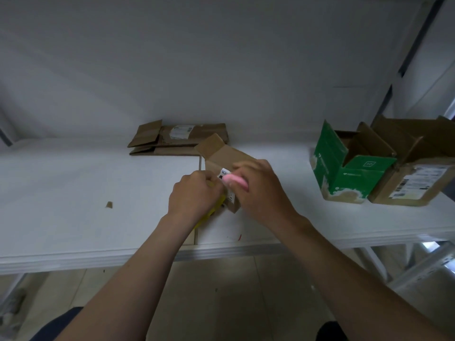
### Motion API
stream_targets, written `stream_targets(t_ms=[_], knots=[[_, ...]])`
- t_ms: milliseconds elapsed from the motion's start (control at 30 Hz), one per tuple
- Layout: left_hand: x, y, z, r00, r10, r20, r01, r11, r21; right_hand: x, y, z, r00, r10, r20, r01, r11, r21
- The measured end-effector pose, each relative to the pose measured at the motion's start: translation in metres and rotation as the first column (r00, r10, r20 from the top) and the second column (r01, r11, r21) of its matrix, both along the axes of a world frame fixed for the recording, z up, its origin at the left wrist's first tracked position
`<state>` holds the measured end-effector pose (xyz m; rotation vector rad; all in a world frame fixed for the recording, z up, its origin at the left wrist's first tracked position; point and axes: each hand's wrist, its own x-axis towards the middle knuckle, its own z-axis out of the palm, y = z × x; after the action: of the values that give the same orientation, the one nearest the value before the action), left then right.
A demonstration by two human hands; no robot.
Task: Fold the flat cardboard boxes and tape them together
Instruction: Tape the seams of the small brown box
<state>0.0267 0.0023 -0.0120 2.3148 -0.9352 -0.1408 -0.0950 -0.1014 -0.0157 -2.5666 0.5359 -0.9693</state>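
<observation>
White table, a seam running front to back at mid-width. On it:
- flattened cardboard boxes, stacked at the far edge against the wall;
- small brown box, centre, far flap raised;
- yellow item, partly hidden, just beside that box;
- cardboard scrap, left, well apart;
- red fleck, near the front edge;
- green box, right, open-topped;
- labelled brown box, touching the green one.

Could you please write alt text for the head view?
The right hand grips a pink tool at a small brown box on a white table, the left hand beside it. Flattened cardboard lies behind; an open green box and a labelled box stand at right.
</observation>
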Motion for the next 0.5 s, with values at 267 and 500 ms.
stream_targets(t_ms=[267,500], knots=[[0.007,0.004,-0.002,0.998,-0.004,0.062,0.004,1.000,0.001,0.005,0.002,-0.006,0.996,-0.051,-0.072,0.047,0.997,-0.058],[0.002,0.004,0.001,0.997,0.035,0.065,-0.036,0.999,0.016,0.014,0.010,-0.007,0.977,-0.147,-0.155,0.130,0.985,-0.115]])
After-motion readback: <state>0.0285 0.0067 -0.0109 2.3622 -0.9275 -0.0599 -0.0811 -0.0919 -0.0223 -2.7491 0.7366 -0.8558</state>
